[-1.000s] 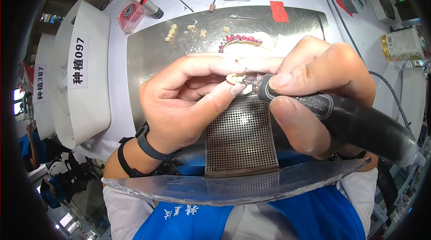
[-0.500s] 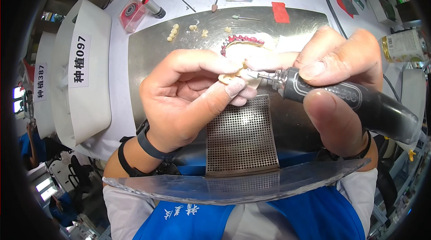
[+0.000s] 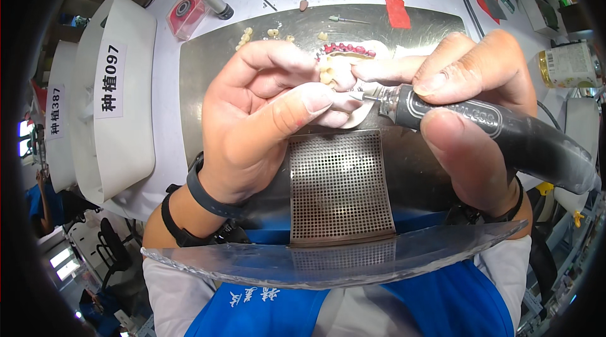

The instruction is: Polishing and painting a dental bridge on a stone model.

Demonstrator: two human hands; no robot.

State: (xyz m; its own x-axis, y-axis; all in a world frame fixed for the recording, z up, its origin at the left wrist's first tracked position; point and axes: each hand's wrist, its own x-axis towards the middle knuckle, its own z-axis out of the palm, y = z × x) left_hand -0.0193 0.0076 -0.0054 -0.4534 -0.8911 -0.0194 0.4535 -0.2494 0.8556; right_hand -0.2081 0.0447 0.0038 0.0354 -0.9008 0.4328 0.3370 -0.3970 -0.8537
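In the head view, our left hand [image 3: 265, 122] was closed in a pinch: thumb and fingers pressed together around a small cream-coloured dental piece [image 3: 329, 75], which showed only a little above the fingertips. It sat in the middle of the scene, lifted over the far part of the metal tray [image 3: 202, 78], just near of the pink-and-red dental model [image 3: 349, 50] lying there. Our right hand [image 3: 470, 103] was wrapped firmly around the black handpiece [image 3: 486, 125], thumb below and fingers on top, with the index finger stretched left to touch the piece. The thin bur tip [image 3: 358, 95] met the left fingertips; whether it touched the piece itself we could not tell.

Compared with one second before, both hands had risen toward the far side and moved slightly right, and the handpiece had turned from a steep angle to almost level. We judged from this that we were bringing the tool to another face of the piece, so the grinding seemed in the middle, not finished.

Near us lay the perforated grid [image 3: 339, 185] and a clear shield [image 3: 334, 261]. At the left stood white boxes [image 3: 120, 103].
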